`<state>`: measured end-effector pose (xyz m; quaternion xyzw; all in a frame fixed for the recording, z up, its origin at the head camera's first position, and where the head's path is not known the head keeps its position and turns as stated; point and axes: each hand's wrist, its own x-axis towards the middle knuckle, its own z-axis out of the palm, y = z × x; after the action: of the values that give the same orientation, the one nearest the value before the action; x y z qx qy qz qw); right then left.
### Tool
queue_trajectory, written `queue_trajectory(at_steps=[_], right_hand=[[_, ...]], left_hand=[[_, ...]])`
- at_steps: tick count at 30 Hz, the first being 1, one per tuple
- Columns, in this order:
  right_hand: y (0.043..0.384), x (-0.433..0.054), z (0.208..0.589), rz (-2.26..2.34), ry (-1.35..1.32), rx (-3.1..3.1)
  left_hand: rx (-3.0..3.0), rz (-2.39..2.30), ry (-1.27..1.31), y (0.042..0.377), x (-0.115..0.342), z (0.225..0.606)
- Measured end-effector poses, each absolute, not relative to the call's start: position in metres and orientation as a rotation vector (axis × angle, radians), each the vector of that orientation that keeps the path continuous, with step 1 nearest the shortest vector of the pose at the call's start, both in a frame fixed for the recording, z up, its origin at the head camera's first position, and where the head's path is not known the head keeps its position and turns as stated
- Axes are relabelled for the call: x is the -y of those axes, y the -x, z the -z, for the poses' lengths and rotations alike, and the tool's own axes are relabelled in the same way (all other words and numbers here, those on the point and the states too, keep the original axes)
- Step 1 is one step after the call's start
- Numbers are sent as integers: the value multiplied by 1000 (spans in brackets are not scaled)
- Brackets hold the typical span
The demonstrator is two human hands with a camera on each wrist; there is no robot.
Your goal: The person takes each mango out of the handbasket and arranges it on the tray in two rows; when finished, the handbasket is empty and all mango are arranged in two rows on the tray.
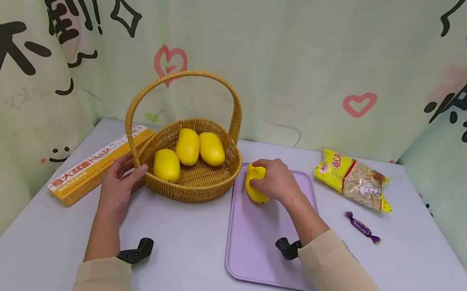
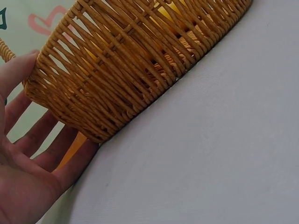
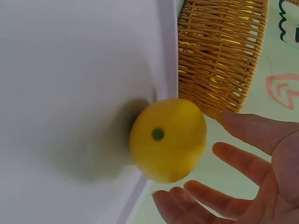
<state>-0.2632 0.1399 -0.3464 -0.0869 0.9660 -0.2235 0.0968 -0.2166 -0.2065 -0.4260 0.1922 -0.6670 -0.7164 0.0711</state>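
A wicker basket [image 1: 190,193] with a tall arched handle holds three yellow mangoes [image 1: 188,147]. My left hand [image 1: 120,189] holds its left side, thumb by the rim and fingers along the outer wall; in the left wrist view those fingers [image 2: 63,144] reach behind the weave. Another yellow mango [image 3: 168,140] lies on the purple tray [image 1: 258,250], near its left edge. My right hand [image 1: 275,179] is over this mango, thumb and fingers spread about it. The right wrist view shows a gap between the fingers [image 3: 215,198] and the mango.
A pasta box [image 1: 96,165] lies at the left, partly behind the basket. To the right of the tray are a yellow snack bag [image 1: 352,179] and a purple-wrapped candy [image 1: 362,227]. Printed curtains [image 1: 300,65] enclose the back and sides of the white table [image 1: 180,258].
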Motion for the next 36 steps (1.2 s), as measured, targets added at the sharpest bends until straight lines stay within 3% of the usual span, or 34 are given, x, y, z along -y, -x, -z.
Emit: queue_trajectory(at_steps=[36], right_hand=[[302, -82, 288, 860, 456, -2795]], left_hand=[[1996, 2144, -579, 218, 206, 429]])
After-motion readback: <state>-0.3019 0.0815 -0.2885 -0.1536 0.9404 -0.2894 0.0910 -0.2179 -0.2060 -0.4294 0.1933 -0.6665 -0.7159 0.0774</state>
